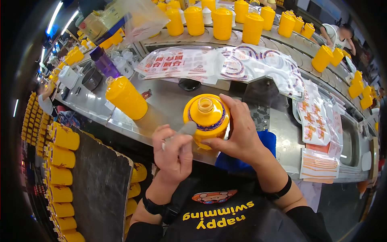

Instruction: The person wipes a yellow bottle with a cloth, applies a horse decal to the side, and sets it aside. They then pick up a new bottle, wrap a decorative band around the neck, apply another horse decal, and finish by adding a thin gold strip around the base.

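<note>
My right hand (242,133) grips a glossy yellow bottle (208,119) at its right side, thumb low and fingers behind. The bottle stands over the front edge of the metal bench, its uncapped neck facing me. A patterned blue and red band (213,124) runs around its shoulder. Beside it, my left hand (173,152) is curled around a small grey-tipped tool (188,128); the blurred tip overlaps the bottle's left shoulder, though contact is unclear. Left of both hands, another yellow bottle (126,97) stands on the bench.
Decal sheets (181,62) cover the bench's back, with more sheets (314,121) at right. A blue cloth (266,142) lies beneath my right wrist. Behind runs a conveyor (202,34) bearing several yellow bottles. Lower left stands a dark board (96,181) beside stacked bottles.
</note>
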Available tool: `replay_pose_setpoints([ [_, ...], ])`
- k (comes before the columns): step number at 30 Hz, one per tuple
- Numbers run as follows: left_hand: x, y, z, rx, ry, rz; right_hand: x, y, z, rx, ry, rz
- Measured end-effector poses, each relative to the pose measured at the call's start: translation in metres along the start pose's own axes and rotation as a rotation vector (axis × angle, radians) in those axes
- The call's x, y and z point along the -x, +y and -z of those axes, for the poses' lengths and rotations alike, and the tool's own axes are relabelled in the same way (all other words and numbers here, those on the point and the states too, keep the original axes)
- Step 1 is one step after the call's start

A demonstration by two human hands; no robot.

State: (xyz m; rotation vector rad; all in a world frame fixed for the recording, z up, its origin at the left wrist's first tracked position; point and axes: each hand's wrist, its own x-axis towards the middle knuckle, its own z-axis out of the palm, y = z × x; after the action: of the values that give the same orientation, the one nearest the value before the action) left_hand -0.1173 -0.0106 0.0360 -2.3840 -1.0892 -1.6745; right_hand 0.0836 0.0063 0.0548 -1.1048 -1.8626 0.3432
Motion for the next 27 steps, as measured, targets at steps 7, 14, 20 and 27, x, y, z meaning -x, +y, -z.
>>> replay_pose_setpoints([
  [7,-0.008,0.003,-0.005,-0.027,-0.022,-0.145,0.001,-0.001,0.001,0.006,-0.008,0.022],
  [14,-0.008,0.0,-0.005,0.094,0.068,0.076,0.002,0.002,0.0,0.002,-0.009,0.015],
  [20,-0.014,-0.01,-0.01,0.225,-0.016,0.102,0.0,0.001,0.002,-0.019,-0.025,0.004],
  [27,-0.024,-0.021,-0.019,0.862,-0.281,0.524,-0.001,-0.001,0.002,-0.034,-0.02,0.012],
])
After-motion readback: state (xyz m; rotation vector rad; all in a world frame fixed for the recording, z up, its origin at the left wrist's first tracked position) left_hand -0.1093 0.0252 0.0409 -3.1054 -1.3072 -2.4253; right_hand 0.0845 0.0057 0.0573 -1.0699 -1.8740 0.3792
